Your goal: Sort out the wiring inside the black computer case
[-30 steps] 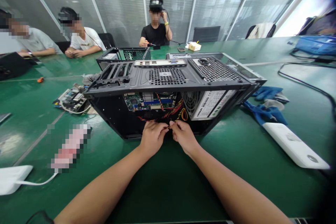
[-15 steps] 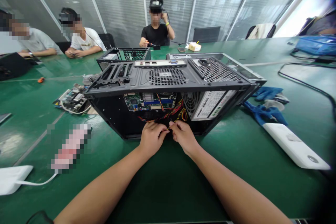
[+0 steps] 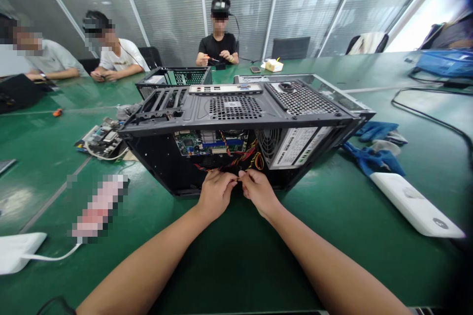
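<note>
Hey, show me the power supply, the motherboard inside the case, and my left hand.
Power supply point(image 3: 296, 148): head view, on its white label.
Motherboard point(image 3: 212, 143): head view, on the middle of its visible part.
Left hand point(image 3: 215, 194): head view, on its back.

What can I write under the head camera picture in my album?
Left hand and right hand pinch thin wires at an open computer case on a green table.

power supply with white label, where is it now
In the head view, the power supply sits in the right part of the computer case, right of the green motherboard, above the right hand.
</note>
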### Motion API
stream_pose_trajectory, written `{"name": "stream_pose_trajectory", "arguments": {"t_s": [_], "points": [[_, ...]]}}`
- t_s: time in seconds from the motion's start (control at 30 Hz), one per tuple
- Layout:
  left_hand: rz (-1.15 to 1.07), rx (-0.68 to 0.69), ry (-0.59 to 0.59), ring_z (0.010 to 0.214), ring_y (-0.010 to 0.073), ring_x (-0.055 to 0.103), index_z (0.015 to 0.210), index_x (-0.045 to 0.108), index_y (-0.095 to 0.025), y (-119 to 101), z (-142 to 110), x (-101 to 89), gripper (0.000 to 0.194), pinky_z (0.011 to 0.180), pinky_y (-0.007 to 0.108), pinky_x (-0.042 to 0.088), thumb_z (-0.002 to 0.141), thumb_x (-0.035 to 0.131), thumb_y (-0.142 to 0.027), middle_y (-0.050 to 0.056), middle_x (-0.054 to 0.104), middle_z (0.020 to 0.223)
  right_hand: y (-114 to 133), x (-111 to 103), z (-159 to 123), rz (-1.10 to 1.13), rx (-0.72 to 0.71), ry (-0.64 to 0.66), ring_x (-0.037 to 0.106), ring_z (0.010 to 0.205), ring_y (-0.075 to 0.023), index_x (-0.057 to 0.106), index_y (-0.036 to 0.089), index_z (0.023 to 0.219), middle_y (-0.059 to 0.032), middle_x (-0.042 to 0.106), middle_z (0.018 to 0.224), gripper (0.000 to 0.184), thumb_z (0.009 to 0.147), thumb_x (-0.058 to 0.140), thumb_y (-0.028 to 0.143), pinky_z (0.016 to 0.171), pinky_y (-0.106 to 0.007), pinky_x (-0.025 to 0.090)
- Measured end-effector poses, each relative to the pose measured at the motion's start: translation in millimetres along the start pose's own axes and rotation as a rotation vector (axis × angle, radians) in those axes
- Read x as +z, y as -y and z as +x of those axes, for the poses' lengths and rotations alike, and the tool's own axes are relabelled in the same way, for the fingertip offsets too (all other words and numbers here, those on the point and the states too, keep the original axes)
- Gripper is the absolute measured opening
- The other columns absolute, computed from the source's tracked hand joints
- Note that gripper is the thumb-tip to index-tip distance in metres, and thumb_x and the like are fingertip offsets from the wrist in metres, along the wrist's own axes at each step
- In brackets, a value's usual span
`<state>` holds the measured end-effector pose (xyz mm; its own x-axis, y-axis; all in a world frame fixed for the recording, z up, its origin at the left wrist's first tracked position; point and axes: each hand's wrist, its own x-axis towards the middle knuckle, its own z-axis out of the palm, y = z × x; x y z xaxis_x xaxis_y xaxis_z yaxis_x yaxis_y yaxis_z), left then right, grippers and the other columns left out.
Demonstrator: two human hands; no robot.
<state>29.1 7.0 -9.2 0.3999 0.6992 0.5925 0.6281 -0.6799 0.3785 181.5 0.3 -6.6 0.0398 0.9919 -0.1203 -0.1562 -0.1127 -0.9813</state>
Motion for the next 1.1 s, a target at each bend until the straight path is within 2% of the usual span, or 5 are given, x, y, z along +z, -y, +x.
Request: {"name": "stream_pose_trajectory", "arguments": {"t_s": [0.23, 0.63, 1.1], "points": [[-0.001, -0.008, -0.006, 0.076, 0.0201, 0.061, 0.093, 0.065, -0.021, -0.9, 1.6, -0.4, 0.011, 0.074, 0.035, 0.044, 0.095, 0.054, -0.018, 0.002, 0.07, 0.079, -4.0, -1.0, 1.4, -0.006, 0.004, -0.006, 0.032, 0.04, -0.0066, 0.048, 0.021, 0.064, 0.0082, 0.039, 0.048, 0.046, 0.075, 0.068, 0.06, 0.04, -0.023, 0.023], [0.007, 0.005, -0.052, 0.073, 0.0197, 0.063, 0.087, 0.064, -0.021, 1.1, -0.5, 0.2, 0.006, 0.075, 0.036, 0.045, 0.091, 0.064, -0.026, 0.0, 0.072, 0.074, -5.5, -1.3, 2.0, -0.02, -0.012, 0.003, 0.032, 0.039, -0.0069, 0.043, 0.022, 0.062, 0.0087, 0.038, 0.045, 0.049, 0.076, 0.067, 0.062, 0.039, -0.023, 0.022], [0.003, -0.022, 0.003, 0.074, 0.0202, 0.062, 0.087, 0.063, -0.021, -1.8, 0.8, -1.9, 0.01, 0.074, 0.035, 0.045, 0.094, 0.056, -0.019, 0.002, 0.069, 0.076, 2.9, 0.9, -2.6, -0.016, -0.001, 0.003, 0.034, 0.038, -0.0071, 0.045, 0.022, 0.062, 0.0085, 0.039, 0.045, 0.046, 0.077, 0.067, 0.059, 0.04, -0.024, 0.024]]}}
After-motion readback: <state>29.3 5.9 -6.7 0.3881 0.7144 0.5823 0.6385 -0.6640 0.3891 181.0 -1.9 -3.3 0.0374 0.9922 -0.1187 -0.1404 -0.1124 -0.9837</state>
